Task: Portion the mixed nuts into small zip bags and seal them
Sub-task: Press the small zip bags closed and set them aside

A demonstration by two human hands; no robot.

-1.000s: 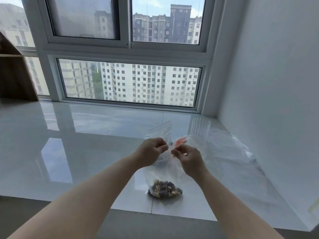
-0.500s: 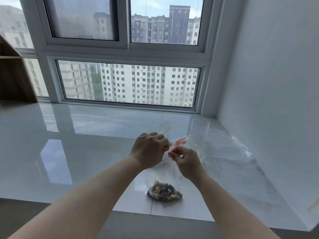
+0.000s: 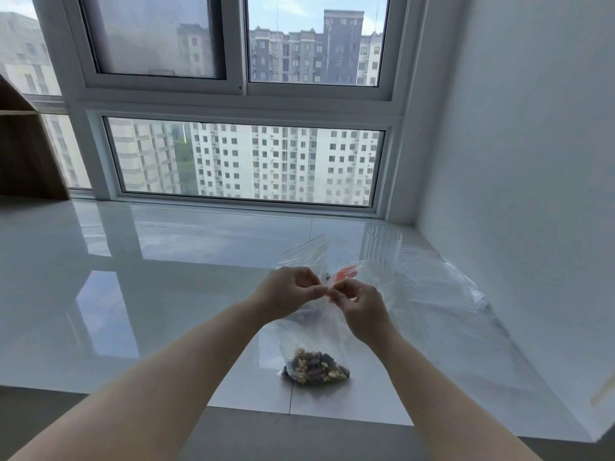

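A clear zip bag (image 3: 309, 337) hangs upright over the white sill, a portion of mixed nuts (image 3: 314, 367) pooled at its bottom, which touches the surface. My left hand (image 3: 288, 292) and my right hand (image 3: 361, 309) meet at the bag's top edge, each pinching it between thumb and fingers. Behind my hands lie spare empty zip bags (image 3: 304, 252) and a packet with an orange mark (image 3: 346, 272).
A clear ribbed plastic cup (image 3: 382, 247) stands behind the bags. A large crumpled clear plastic sheet (image 3: 442, 294) spreads along the white wall on the right. The glossy sill (image 3: 133, 277) ends in a front edge below the nuts. A wooden shelf (image 3: 26, 154) stands far left.
My two hands have stayed together at the bag's top, shifting slightly; the fingertips now pinch closer together. The bag and its nuts remain in place.
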